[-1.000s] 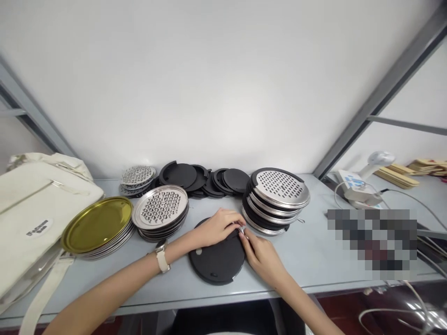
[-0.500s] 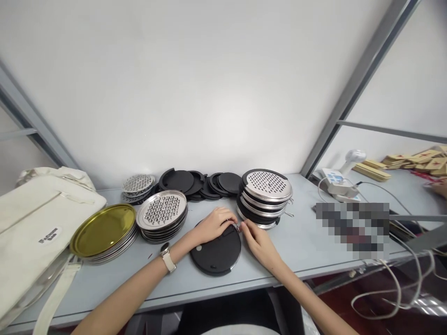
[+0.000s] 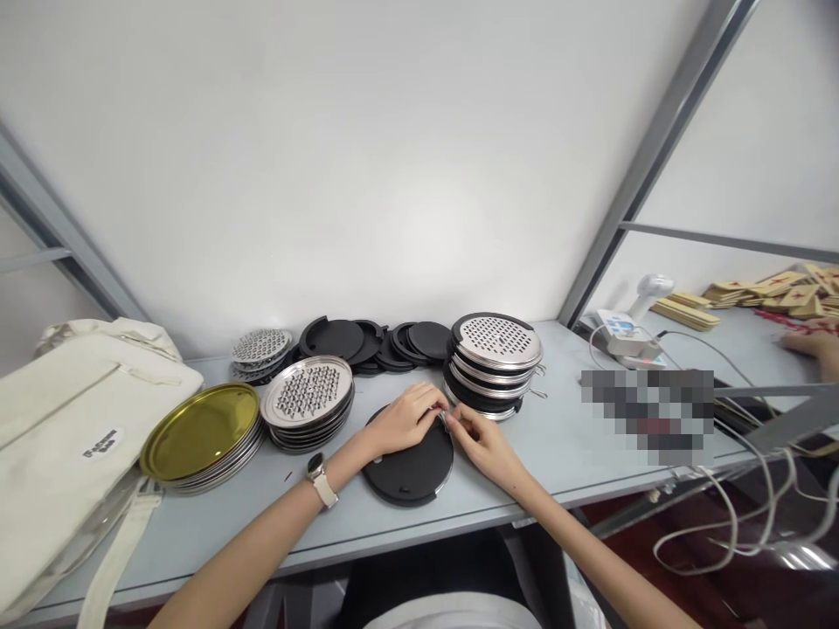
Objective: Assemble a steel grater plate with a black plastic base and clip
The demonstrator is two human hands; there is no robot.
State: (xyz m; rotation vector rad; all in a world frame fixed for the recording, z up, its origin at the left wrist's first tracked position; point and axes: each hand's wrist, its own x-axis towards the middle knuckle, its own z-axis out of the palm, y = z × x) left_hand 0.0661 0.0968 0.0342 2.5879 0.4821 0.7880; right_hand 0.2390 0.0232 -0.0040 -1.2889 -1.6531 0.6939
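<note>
A round black disc (image 3: 412,472) with a thin metal rim lies on the grey table in front of me. My left hand (image 3: 407,421) rests over its upper part, fingers closed at a small metal clip (image 3: 446,420) on the disc's far right edge. From the other side, my right hand (image 3: 481,445) pinches the same clip between thumb and fingers. The clip is mostly covered by fingertips, so its exact shape is hidden. Just behind the hands stands a stack of round graters (image 3: 499,341) in black holders, with wire loops sticking out on the right.
To the left are metal grater discs (image 3: 308,391), gold-topped plates (image 3: 203,432) and a cream bag (image 3: 98,393). Black round holders (image 3: 334,339) lie along the wall. At right are a white scanner (image 3: 648,293), cables, a pixelated patch, wooden pieces (image 3: 786,288) and another person's hand (image 3: 813,345).
My view has shifted slightly to the right. Both hands stay at the clip, with small finger movements. Another person's hand shows more at the far right.
</note>
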